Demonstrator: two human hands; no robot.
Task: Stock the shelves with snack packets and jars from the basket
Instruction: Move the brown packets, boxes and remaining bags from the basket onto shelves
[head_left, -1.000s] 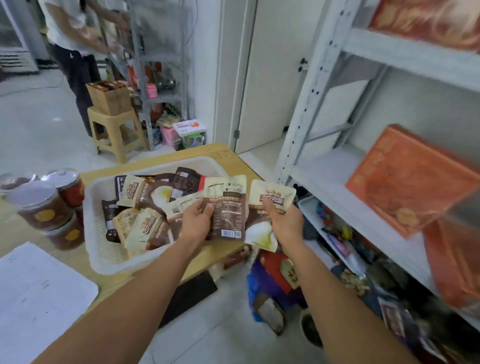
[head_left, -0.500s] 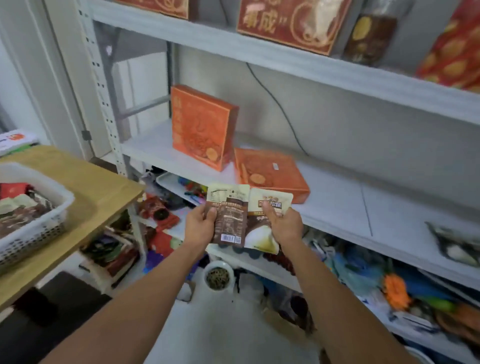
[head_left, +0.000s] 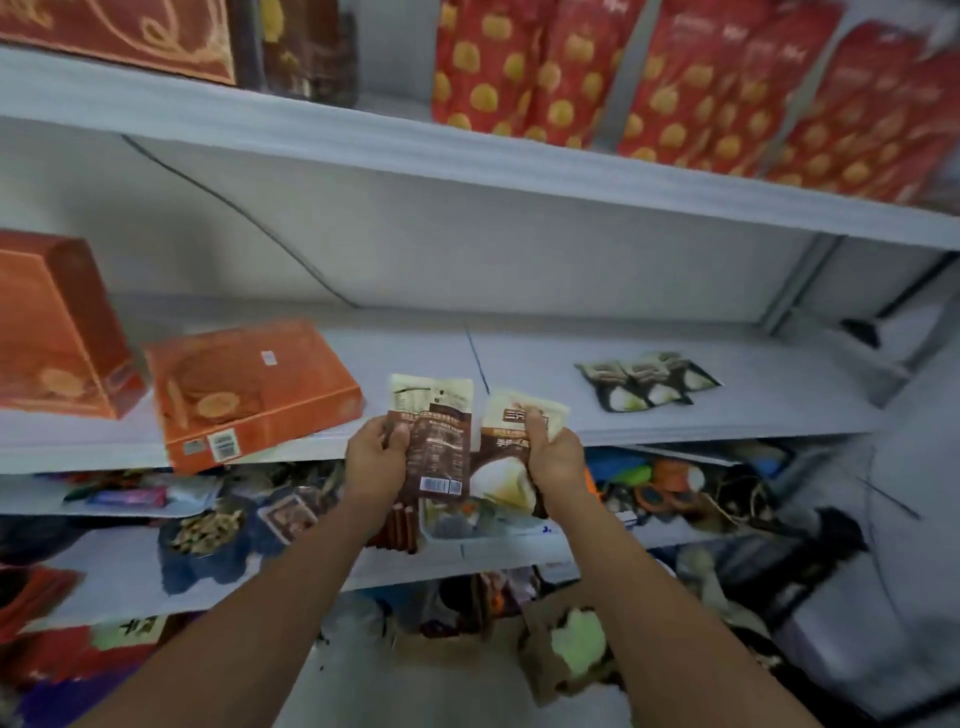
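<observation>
Partway — some snack packets (head_left: 647, 382) lie on the middle shelf (head_left: 535, 358) near its right end; our left hand (head_left: 376, 460) grips a brown packet (head_left: 439, 436), our right hand (head_left: 553, 460) a cream-topped packet (head_left: 511, 415), both not yet shelved.

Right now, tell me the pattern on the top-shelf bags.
Red bags with yellow dots; head view.

Both bare forearms reach forward from the bottom corners of the view and converge, so the hands sit side by side at centre, close but not touching. The left hand (head_left: 376, 460) lays its thumb across the front edge of a brown packet (head_left: 439, 441), fingers curled behind. The right hand (head_left: 555, 454) pinches a cream-topped packet (head_left: 501, 457) likewise, thumb pointing up.
</observation>
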